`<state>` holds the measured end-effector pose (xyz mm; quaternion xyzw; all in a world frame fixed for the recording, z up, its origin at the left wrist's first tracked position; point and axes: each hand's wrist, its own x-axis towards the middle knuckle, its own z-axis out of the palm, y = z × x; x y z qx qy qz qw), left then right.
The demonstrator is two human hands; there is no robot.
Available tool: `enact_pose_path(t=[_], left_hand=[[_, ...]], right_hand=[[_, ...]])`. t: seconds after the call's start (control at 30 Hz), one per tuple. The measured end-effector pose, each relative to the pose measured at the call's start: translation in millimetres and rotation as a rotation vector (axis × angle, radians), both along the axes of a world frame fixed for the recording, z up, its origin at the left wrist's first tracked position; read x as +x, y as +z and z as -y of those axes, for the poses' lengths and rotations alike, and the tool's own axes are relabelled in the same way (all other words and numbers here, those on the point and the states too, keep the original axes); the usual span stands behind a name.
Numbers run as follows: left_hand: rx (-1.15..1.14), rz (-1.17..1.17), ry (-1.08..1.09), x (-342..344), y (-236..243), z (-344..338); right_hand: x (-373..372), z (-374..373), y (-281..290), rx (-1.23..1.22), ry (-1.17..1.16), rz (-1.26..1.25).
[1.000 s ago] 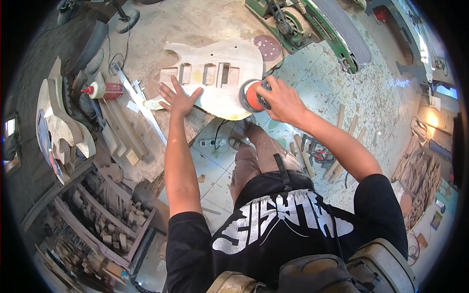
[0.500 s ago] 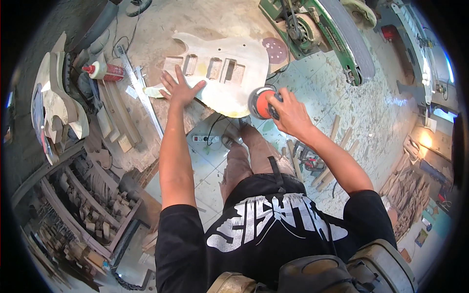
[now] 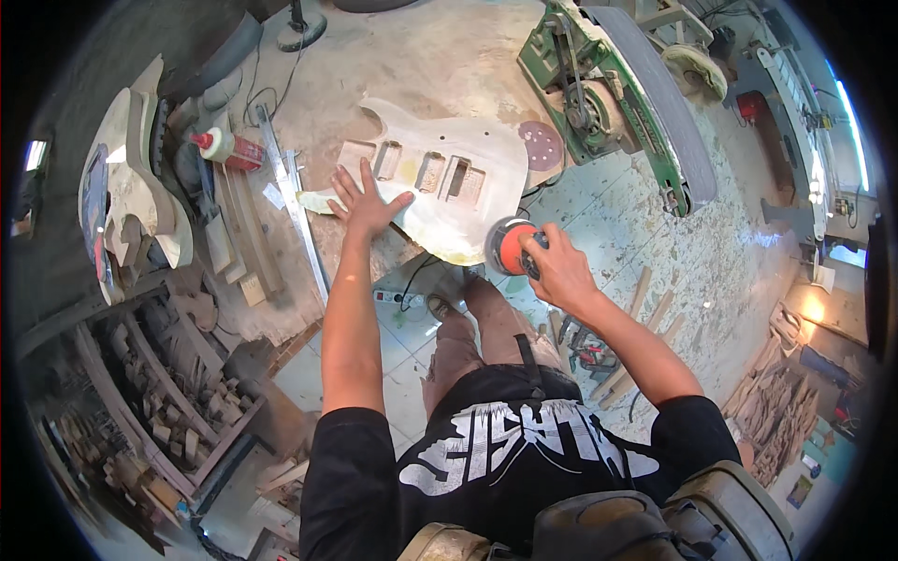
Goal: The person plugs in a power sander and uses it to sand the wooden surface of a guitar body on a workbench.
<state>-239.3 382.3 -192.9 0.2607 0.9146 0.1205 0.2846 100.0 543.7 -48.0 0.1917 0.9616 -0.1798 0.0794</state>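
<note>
A pale wooden electric guitar body (image 3: 496, 154) with several routed cavities lies on the workbench (image 3: 393, 56), overhanging its near edge. My left hand (image 3: 369, 203) rests flat on its left part, fingers spread. Wrapped round an orange and black random orbital sander (image 3: 513, 247), my right hand (image 3: 561, 269) holds the tool at the body's near right edge. The sander's pad is tilted against that edge. A round sanding disc (image 3: 542, 146) with holes lies just beyond the body's right side.
A green belt sander (image 3: 608, 103) stands at the far right. Left of the guitar body lie a metal straightedge (image 3: 292, 201), a red-capped glue bottle (image 3: 227, 150) and wood strips (image 3: 248, 234). More shaped bodies (image 3: 140, 178) stand far left. A power strip (image 3: 388, 297) sits below the bench edge.
The whole view has shifted, so the bench and hands appear lower and slightly right. My left hand stays on the guitar body; the sander remains at its near right edge.
</note>
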Motion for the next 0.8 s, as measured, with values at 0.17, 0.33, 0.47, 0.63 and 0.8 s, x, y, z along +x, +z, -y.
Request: enact_pose_path(t=[0.17,0.33,0.47,0.63,0.8], left_hand=[[0.022,-0.015,-0.009,0,-2,-4],[0.014,-0.025,-0.013,0,-1,2],[0.043,-0.015,0.005,5,6,-1],[0.052,-0.023,0.012,5,3,1],[0.048,-0.032,0.014,4,0,-2]], right_hand=[[-26,-24,3,0.024,-0.063,-0.096],[-39,-20,2,0.019,-0.024,-0.089],[-10,5,4,0.005,0.050,-0.028],[-55,25,12,0.050,0.100,-0.019],[-61,35,16,0.100,0.162,-0.020]])
